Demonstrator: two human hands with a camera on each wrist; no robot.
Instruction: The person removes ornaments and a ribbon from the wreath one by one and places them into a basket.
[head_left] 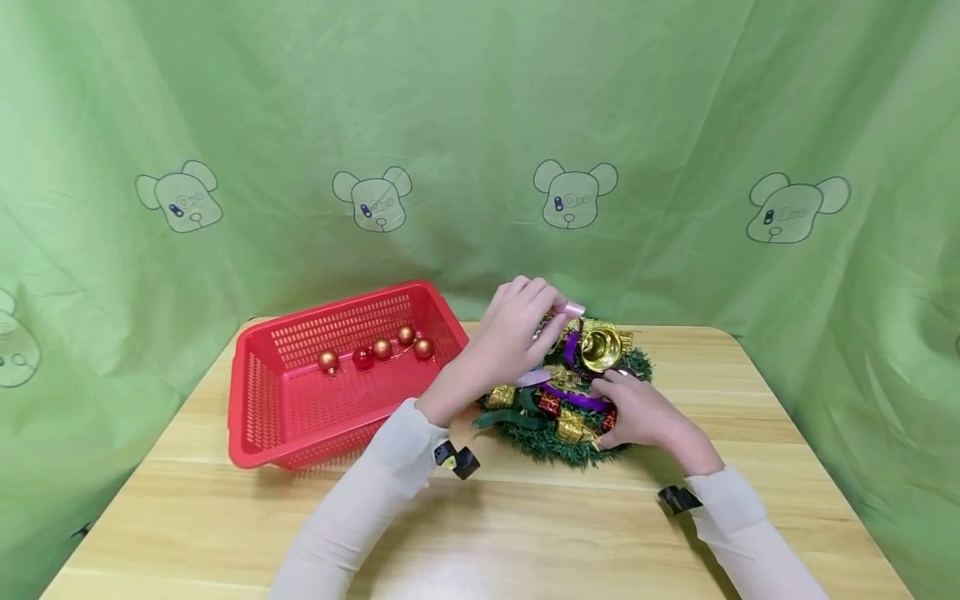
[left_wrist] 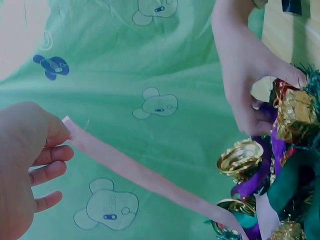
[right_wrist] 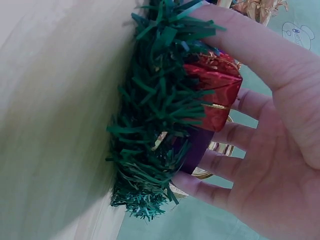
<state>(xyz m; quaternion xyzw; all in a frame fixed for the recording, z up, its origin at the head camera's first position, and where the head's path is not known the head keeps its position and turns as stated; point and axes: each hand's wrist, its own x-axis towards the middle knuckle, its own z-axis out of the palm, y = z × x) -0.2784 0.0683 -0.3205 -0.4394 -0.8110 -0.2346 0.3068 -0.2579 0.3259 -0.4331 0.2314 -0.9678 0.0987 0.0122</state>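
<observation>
My left hand [head_left: 510,337] is raised over the back left part of a green tinsel wreath [head_left: 540,446]. Between its thumb and index finger it pinches the end of a pale pink ribbon [left_wrist: 155,181], which runs taut down to the wreath. The other left fingers are loosely bent. At the wreath's right side, my right hand [head_left: 647,412] grips the edge, thumb and fingers around a red gift box [right_wrist: 215,92] and purple ribbon [right_wrist: 196,150]. A gold bell [head_left: 602,348], gold gift boxes [head_left: 572,427] and a green ribbon [head_left: 510,418] also decorate the wreath.
Left of the wreath stands a red plastic basket [head_left: 258,457] with several gold and red baubles [head_left: 382,348] inside. Both sit on a wooden table [head_left: 525,533]. A green curtain [head_left: 480,100] with bear-head prints hangs behind the table and along its sides.
</observation>
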